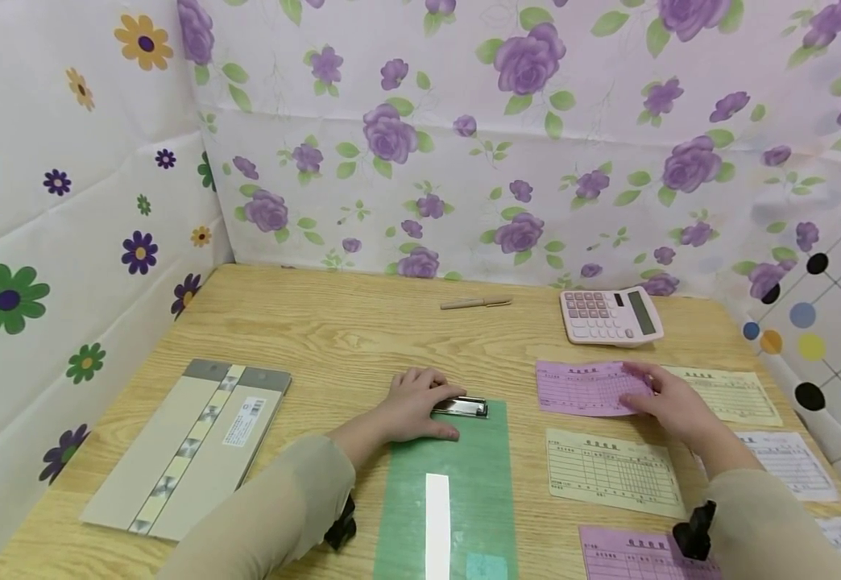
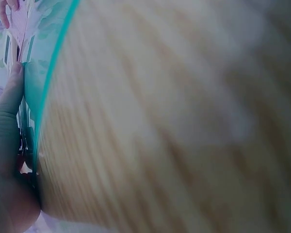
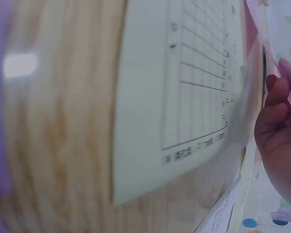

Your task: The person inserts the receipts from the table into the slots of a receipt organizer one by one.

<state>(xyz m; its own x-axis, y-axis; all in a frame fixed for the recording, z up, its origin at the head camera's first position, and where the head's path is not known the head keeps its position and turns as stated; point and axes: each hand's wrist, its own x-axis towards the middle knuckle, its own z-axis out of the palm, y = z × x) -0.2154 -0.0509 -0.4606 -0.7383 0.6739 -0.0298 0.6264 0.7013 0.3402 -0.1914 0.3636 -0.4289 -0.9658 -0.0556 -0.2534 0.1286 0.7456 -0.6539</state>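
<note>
A green clipboard (image 1: 457, 459) with a metal clip (image 1: 461, 407) lies near the table's middle. My left hand (image 1: 420, 404) rests over its upper left corner, beside the clip, thumb stretched across the board; what lies beneath the palm is hidden. To the right, my right hand (image 1: 670, 399) pinches the right end of a purple form slip (image 1: 580, 388) between thumb and fingers. In the right wrist view the curled fingers (image 3: 276, 99) hold the slip's edge. Just below lies a pale yellow slip (image 1: 612, 471).
Around the right arm lie another yellow slip (image 1: 732, 395), white slips (image 1: 790, 463) and a second purple slip (image 1: 638, 556). A pink calculator (image 1: 609, 316) and a pen (image 1: 474, 304) are at the back. A grey-beige folder (image 1: 188, 451) lies on the left.
</note>
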